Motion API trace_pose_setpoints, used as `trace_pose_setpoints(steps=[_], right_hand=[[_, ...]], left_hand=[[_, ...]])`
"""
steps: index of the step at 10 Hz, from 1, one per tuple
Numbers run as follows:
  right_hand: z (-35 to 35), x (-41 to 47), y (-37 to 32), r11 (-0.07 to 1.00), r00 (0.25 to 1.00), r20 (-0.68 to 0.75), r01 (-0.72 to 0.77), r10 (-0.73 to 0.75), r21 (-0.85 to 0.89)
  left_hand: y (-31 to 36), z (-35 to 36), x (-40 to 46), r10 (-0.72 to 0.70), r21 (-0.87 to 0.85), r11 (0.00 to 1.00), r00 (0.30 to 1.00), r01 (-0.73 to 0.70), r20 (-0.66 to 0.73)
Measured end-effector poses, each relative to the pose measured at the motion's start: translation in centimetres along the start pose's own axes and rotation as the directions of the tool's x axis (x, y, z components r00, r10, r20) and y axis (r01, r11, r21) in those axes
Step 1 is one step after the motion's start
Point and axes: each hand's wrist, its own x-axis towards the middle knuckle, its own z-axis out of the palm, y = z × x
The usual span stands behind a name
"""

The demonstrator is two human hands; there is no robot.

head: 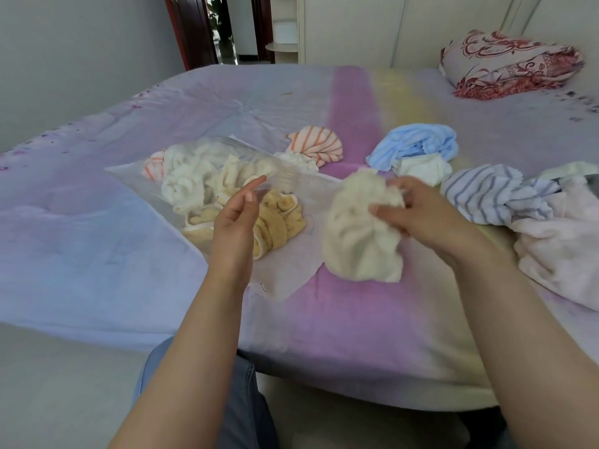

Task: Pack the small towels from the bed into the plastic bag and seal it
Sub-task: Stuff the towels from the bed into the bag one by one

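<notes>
Your right hand [418,212] is closed around a cream towel [359,228], bunched into a soft, fluffy wad that hangs just right of the plastic bag [291,202] and above the bed [340,319]. Your left hand [238,215] is open with the fingers loosely spread, and its fingertips sit at the bag's clear, crinkled upper lip; whether they actually pinch the film is hard to tell. The bag lies flat on the bed with its mouth toward you and the right, already holding a white towel [181,179], an orange-striped one [152,168] at the far left end, and a tan towel [275,228] that bulges out near the opening. The main risk from here is that thin, slippery film: if the lip slides off your left hand the mouth falls shut and the cream wad pushes the bag away instead of going in. The tan towel crowding the mouth could also snag the new one, and any terry left across the seal strip would keep it from closing. Farther right more towels wait: an orange-striped towel [316,147], a light blue towel [418,142], a small white towel [421,170], a blue-striped towel [489,194] and a pale pink towel [560,241], all soft and crumpled. A patterned pillow [509,64] lies at the far right corner.
</notes>
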Motion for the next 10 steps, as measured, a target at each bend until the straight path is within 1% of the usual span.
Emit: trace_pose_setpoints(steps=[1,2,3,4,5,6,7,8,9,10], right_hand=[[0.4,6.6,4.3,0.922,0.962,-0.271,-0.066,-0.044,-0.382],[1.7,10.4,9.3,0.854,0.988,-0.096,-0.155,0.124,-0.496],[2.9,11.6,13.1,0.913,0.983,-0.024,-0.178,0.182,-0.368],[2.8,11.9,14.0,0.942,0.989,-0.031,-0.145,0.142,-0.302],[2.9,10.1,13.4,0.951,0.994,-0.107,-0.049,0.017,-0.306],[3.2,6.5,12.7,0.970,0.980,-0.190,0.013,-0.061,-0.244],[3.3,2.1,11.0,0.995,0.942,-0.325,0.096,-0.091,0.001],[3.5,-1.9,9.3,0.933,0.914,-0.405,0.153,-0.008,0.326],[2.7,-3.5,6.7,0.821,0.951,-0.309,0.177,-0.001,0.542],[2.1,-3.4,2.4,0.940,0.998,-0.019,-0.049,0.058,0.339]], left_hand=[[0.1,0.1,-0.1,-0.005,0.004,1.000,1.000,0.005,-0.004],[0.1,0.3,-0.2,-0.018,0.029,0.999,1.000,0.018,0.005],[-0.1,0.1,-0.1,-0.024,0.022,0.999,1.000,0.024,-0.002],[0.0,-0.4,0.0,-0.019,0.008,1.000,1.000,0.019,-0.011],[0.0,-0.4,0.0,-0.017,0.009,1.000,1.000,0.017,-0.010],[0.2,-0.5,0.1,-0.008,0.004,1.000,1.000,0.008,-0.011],[0.5,-0.5,0.1,-0.001,0.019,1.000,0.999,0.002,-0.038],[0.6,-0.5,0.1,-0.011,0.037,0.999,0.993,0.015,-0.118],[1.0,-0.4,0.0,-0.010,0.114,0.993,0.986,0.029,-0.166],[2.0,-0.3,-0.1,0.014,0.177,0.984,0.989,0.013,-0.147]])
